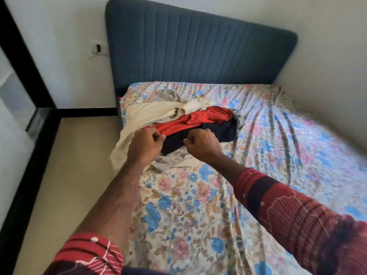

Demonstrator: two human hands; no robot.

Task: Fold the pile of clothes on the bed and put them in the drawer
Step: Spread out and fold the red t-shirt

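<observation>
Gripping the dark navy garment (200,135) with both hands: my left hand (146,143) is curled on its near-left edge, my right hand (202,144) is curled on the edge just beside it. Pile of clothes (178,124) sits at the left side of the bed with the floral sheet (198,205), near the blue padded headboard (198,52). Red shiny garment (190,120) lies over the navy one. Cream cloth (143,116) hangs off the bed's left edge. Grey fabric (170,159) lies under the navy piece, nearest me. Drawer not in view.
</observation>
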